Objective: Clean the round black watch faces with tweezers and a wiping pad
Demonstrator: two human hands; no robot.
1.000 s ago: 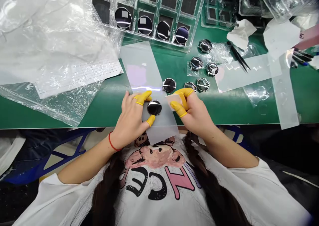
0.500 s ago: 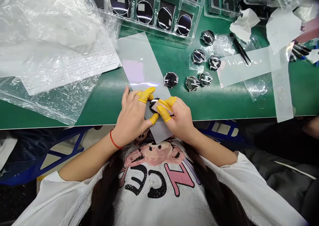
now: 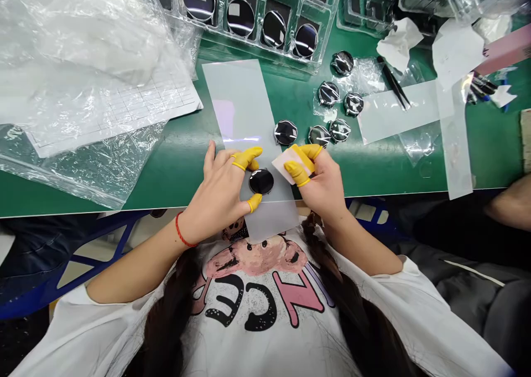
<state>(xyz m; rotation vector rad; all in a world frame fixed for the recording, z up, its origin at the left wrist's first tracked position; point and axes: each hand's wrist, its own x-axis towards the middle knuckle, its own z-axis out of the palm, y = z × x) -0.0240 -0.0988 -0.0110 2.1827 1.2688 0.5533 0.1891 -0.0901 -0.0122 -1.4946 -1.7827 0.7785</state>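
The left hand (image 3: pixel 218 197), thumb and fingertips spread, holds the rim of a glossy black round disc (image 3: pixel 261 182) on a frosted translucent film strip (image 3: pixel 240 92) overhanging the near edge of the green desk (image 3: pixel 178 166). The right hand (image 3: pixel 323 186), just right of it, pinches a flat, pale pink, straight-edged pad (image 3: pixel 284 162). Six shiny dark round pieces (image 3: pixel 328 93) lie farther right; crinkled clear plastic wrapping (image 3: pixel 95 39) crowds the left.

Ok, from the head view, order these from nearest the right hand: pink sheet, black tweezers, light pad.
1. Light pad: held in the right hand.
2. Black tweezers: beyond the hand, to its right.
3. Pink sheet: farthest, reaching the picture's right edge.
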